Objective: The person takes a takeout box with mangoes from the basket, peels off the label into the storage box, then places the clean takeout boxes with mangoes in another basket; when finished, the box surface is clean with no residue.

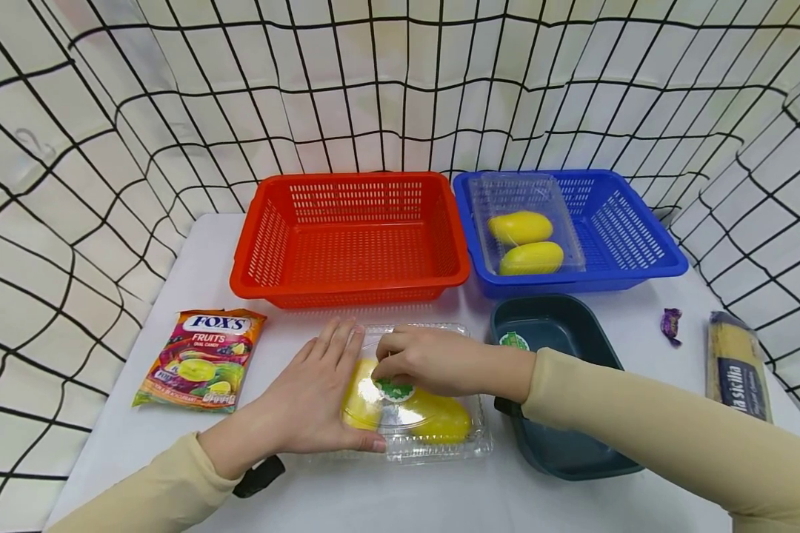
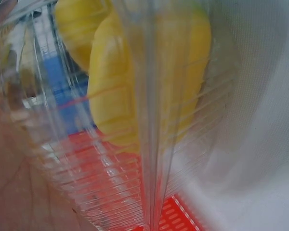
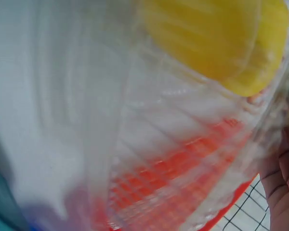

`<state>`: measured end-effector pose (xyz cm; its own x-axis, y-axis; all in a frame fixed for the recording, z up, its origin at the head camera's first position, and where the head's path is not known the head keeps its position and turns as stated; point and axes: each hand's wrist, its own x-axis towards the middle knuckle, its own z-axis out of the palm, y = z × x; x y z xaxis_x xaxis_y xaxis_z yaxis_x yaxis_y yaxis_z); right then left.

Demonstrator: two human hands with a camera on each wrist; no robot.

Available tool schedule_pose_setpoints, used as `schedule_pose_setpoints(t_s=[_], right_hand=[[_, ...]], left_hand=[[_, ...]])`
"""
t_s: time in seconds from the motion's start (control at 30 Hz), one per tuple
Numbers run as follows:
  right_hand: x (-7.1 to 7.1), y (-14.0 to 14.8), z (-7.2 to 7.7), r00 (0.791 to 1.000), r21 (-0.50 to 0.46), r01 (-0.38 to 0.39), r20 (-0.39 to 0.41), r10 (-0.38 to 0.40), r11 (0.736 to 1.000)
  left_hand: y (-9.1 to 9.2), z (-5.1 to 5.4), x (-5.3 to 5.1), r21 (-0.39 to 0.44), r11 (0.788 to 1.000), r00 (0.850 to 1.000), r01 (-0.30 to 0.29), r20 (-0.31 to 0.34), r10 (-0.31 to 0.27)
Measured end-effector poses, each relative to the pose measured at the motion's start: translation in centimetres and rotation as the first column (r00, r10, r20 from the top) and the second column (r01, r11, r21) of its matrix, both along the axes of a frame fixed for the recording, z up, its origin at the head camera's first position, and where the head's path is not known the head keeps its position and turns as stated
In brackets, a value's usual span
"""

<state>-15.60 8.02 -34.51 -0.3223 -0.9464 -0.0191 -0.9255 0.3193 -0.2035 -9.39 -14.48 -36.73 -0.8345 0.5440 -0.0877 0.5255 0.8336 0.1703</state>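
A clear plastic clamshell box point(image 1: 440, 451) with yellow mangoes point(image 1: 440, 420) inside lies on the table in the head view. My left hand point(image 1: 313, 400) rests on its left side, fingers straight and thumb along the front edge. Over the lid, my right hand point(image 1: 433, 359) has curled fingers and pinches at the edge of a round green sticker point(image 1: 396, 391), which it partly covers. The left wrist view shows the box's ribbed wall and a mango point(image 2: 113, 86) up close. In the right wrist view, curled fingers point(image 3: 274, 187) appear beside the blurred box.
Behind the box stand a red basket point(image 1: 350, 291) and a blue basket point(image 1: 627, 277) holding another clear box point(image 1: 573, 244) of mangoes. A dark teal tray point(image 1: 553, 451) with a green sticker point(image 1: 513, 340) sits under the right forearm. Candy bag point(image 1: 203, 359) left; wrapped candy point(image 1: 670, 326) and pasta pack point(image 1: 736, 366) right.
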Motion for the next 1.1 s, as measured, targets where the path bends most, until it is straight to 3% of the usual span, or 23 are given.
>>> schedule_pose_setpoints(t_s=[0.47,0.73,0.97,1.1], right_hand=[[-0.6,-1.3,0.1,0.999,0.093,-0.036,0.012,0.036,0.995],[-0.6,-1.2,0.1,0.996,0.098,-0.025,0.085,0.016,0.995],[-0.6,-1.6,0.0,0.996,0.182,-0.061,-0.046,0.07,0.982],[-0.7,-1.6,0.0,0.995,0.164,-0.08,-0.043,0.088,0.983]], left_hand=[[0.1,0.1,0.0,0.001,1.0,1.0,0.005,-0.017,-0.005],[0.1,0.2,0.0,-0.008,1.0,1.0,0.011,-0.01,-0.011],[0.1,0.3,0.0,-0.018,1.0,1.0,0.011,-0.018,-0.011],[0.1,0.3,0.0,-0.011,1.0,1.0,0.004,-0.01,-0.004]])
